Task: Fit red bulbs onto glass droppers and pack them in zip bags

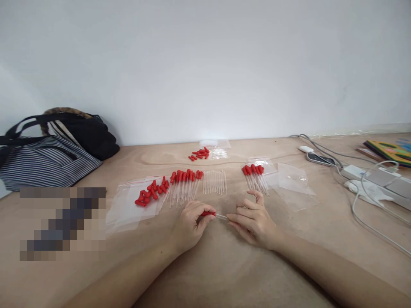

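Note:
Between my hands, low over the near middle of the table, is a red rubber dropper bulb [209, 213] with a thin clear glass tube [221, 217] at its open end. My left hand [192, 220] pinches the bulb between thumb and fingers. The tube's far part is pinched in the fingertips of my right hand [252, 220], whose little finger is raised. Just beyond lies a row of bare glass tubes [214, 182]. Left of it is a group of droppers with red bulbs [184, 184], and loose red bulbs [150, 192] lie on a clear plastic bag [123, 209].
Several bulbed droppers [255, 175] lie at right by a clear bag [295, 188]. Farther back are small red bulbs [199, 154] and more tubes [218, 153]. A striped bag [48, 160] stands left; a phone [320, 159], cables and power strip [372, 177] lie right.

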`<action>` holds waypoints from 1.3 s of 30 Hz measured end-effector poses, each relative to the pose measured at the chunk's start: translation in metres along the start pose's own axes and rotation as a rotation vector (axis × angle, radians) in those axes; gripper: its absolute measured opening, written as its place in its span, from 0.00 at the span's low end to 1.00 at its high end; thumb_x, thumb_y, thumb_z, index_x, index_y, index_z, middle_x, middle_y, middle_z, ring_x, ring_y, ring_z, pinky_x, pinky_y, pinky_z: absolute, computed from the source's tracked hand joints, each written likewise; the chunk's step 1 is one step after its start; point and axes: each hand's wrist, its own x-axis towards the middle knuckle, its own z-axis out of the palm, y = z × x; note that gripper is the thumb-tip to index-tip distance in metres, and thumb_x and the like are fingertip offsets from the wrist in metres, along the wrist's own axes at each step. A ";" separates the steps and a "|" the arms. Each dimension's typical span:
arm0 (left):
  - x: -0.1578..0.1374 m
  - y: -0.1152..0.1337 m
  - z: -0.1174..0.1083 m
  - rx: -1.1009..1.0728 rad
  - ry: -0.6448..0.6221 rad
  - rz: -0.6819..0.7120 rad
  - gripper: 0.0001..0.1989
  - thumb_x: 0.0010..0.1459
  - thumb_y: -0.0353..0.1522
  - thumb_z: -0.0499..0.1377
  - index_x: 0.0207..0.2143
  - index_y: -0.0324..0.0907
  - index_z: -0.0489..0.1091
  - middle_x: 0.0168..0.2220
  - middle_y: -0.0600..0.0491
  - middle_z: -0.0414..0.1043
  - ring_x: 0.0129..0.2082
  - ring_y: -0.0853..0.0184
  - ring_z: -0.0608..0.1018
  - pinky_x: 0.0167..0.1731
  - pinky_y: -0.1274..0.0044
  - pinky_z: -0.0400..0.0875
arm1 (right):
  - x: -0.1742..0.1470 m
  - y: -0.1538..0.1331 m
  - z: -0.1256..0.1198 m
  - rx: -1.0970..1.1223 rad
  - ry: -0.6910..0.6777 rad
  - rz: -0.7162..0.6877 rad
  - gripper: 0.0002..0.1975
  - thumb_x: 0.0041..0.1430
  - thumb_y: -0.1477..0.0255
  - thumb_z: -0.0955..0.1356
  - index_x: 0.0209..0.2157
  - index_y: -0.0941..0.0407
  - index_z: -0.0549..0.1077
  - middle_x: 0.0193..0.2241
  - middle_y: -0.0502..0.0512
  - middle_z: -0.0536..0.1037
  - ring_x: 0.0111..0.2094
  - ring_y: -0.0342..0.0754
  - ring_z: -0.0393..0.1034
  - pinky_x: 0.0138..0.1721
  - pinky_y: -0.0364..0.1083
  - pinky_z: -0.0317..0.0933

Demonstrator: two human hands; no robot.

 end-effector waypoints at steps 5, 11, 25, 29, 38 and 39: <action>0.001 0.000 0.001 -0.001 0.014 0.093 0.05 0.56 0.31 0.52 0.30 0.42 0.68 0.26 0.56 0.74 0.27 0.70 0.74 0.36 0.73 0.63 | -0.001 0.003 -0.001 -0.058 0.011 -0.089 0.07 0.56 0.76 0.62 0.31 0.55 0.71 0.18 0.45 0.70 0.29 0.41 0.64 0.50 0.54 0.40; 0.001 0.000 0.001 -0.022 0.028 0.089 0.05 0.55 0.31 0.53 0.30 0.42 0.68 0.26 0.54 0.74 0.27 0.69 0.73 0.35 0.73 0.64 | -0.003 0.002 0.003 -0.093 0.023 -0.043 0.08 0.55 0.77 0.61 0.31 0.55 0.71 0.21 0.45 0.72 0.31 0.41 0.65 0.51 0.55 0.39; -0.001 -0.008 0.002 0.259 -0.036 0.247 0.09 0.55 0.32 0.56 0.40 0.45 0.69 0.37 0.54 0.74 0.41 0.64 0.72 0.48 0.66 0.55 | -0.002 0.008 0.008 0.015 -0.057 0.080 0.07 0.56 0.72 0.63 0.29 0.53 0.72 0.19 0.46 0.71 0.35 0.45 0.64 0.51 0.57 0.36; -0.002 -0.007 0.000 0.458 -0.028 0.356 0.08 0.58 0.29 0.53 0.38 0.48 0.70 0.35 0.56 0.74 0.38 0.66 0.72 0.49 0.65 0.52 | -0.005 0.012 0.008 0.015 -0.085 0.106 0.06 0.55 0.72 0.64 0.29 0.52 0.73 0.20 0.46 0.71 0.36 0.45 0.64 0.52 0.58 0.34; 0.001 -0.010 0.009 0.493 0.004 0.365 0.06 0.58 0.30 0.54 0.31 0.43 0.71 0.25 0.57 0.72 0.27 0.71 0.70 0.38 0.71 0.57 | -0.007 0.011 0.013 0.050 -0.153 0.195 0.06 0.55 0.71 0.64 0.28 0.51 0.73 0.22 0.47 0.70 0.34 0.44 0.62 0.50 0.56 0.38; 0.001 -0.010 0.010 0.476 0.018 0.355 0.06 0.57 0.30 0.55 0.31 0.43 0.71 0.25 0.57 0.72 0.27 0.71 0.70 0.38 0.71 0.57 | -0.007 0.010 0.013 0.046 -0.160 0.202 0.07 0.56 0.71 0.64 0.28 0.52 0.73 0.22 0.47 0.70 0.33 0.44 0.62 0.50 0.56 0.39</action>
